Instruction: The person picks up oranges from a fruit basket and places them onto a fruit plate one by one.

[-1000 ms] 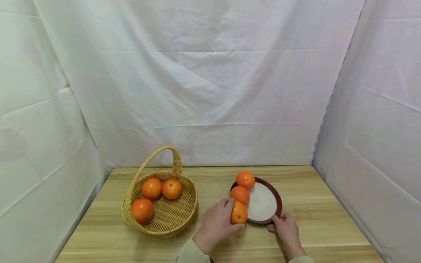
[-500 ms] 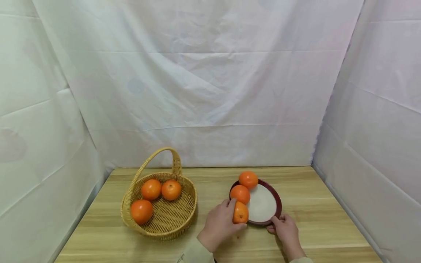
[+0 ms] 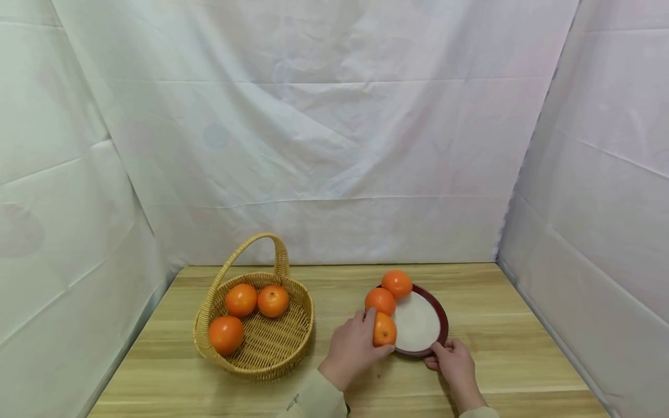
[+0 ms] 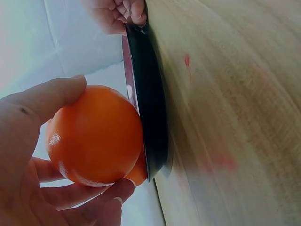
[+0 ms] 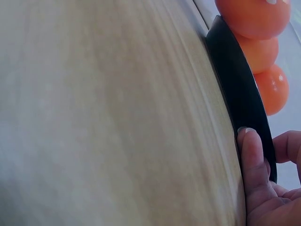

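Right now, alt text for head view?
The left hand holds a round orange fruit at the left side of a round white maroon-rimmed plate; the right hand pinches its near rim. Two similar fruits line that side. A yellow woven basket at left holds three.

The near fruit [image 3: 384,331], round, glossy and orange, is cupped by the left fingers [image 4: 70,195] and thumb at the left rim of the plate [image 3: 418,325], its stem spot in view. Just past those fingertips sits the middle fruit [image 3: 380,301], smooth and orange; farther beyond them, just beside it, is the similar far fruit [image 3: 396,284]. The plate, round, whitish inside, red-rimmed and dark outside, has its near-right edge pinched between the right fingers [image 5: 253,157] and thumb.
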`<control>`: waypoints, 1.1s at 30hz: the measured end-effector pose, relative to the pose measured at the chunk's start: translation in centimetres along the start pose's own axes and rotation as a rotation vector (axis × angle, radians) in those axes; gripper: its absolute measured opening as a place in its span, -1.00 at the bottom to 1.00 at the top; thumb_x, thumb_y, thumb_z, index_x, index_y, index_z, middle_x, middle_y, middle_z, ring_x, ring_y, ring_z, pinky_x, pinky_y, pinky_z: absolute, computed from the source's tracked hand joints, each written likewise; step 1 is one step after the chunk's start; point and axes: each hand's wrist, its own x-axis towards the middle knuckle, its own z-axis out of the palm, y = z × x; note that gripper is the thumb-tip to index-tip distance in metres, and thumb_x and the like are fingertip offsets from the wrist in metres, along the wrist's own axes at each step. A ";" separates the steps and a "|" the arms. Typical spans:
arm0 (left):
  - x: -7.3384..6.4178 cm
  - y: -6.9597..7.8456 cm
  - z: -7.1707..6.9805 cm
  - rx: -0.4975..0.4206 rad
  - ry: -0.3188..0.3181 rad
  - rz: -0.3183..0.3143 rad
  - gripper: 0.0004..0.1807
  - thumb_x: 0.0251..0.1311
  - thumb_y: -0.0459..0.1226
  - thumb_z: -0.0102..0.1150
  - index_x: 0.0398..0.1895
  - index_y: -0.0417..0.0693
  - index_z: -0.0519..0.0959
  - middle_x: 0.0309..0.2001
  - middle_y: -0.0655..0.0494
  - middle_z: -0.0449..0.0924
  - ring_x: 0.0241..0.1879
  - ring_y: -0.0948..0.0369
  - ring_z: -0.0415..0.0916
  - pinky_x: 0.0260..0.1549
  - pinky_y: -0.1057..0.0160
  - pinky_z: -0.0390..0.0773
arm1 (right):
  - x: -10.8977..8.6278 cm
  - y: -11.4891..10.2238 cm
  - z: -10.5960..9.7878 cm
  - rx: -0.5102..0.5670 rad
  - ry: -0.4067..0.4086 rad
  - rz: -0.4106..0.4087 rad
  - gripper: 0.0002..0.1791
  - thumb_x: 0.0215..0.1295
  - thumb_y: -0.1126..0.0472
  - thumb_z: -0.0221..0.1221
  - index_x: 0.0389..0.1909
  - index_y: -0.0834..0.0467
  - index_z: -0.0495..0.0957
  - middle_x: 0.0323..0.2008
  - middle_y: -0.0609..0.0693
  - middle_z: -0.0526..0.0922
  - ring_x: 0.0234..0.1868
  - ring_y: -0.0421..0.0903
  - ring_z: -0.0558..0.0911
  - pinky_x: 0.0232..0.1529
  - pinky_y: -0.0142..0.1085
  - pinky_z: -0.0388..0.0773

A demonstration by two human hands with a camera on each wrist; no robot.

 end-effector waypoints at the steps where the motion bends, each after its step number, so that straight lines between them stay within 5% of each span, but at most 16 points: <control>1: 0.1 0.0 0.1 0.001 0.001 -0.001 -0.13 0.04 0.25 0.40 0.30 -0.06 0.41 -0.10 0.02 0.58 -0.33 0.18 0.52 -0.44 0.23 0.48 | 0.0 0.0 0.0 0.003 0.000 0.000 -0.75 0.40 0.32 0.03 -0.06 0.44 0.34 -0.52 0.02 0.65 -0.53 -0.20 0.69 -0.42 -0.38 0.68; 33: 2.9 0.0 1.4 0.002 -0.022 -0.079 -0.07 0.16 0.29 0.27 0.46 -0.03 0.31 0.15 -0.06 0.57 -0.15 0.05 0.65 -0.33 0.05 0.62 | 0.1 0.0 -0.1 -0.017 -0.007 0.011 -0.75 0.42 0.31 0.02 -0.06 0.44 0.34 -0.49 0.04 0.64 -0.51 -0.20 0.69 -0.41 -0.38 0.69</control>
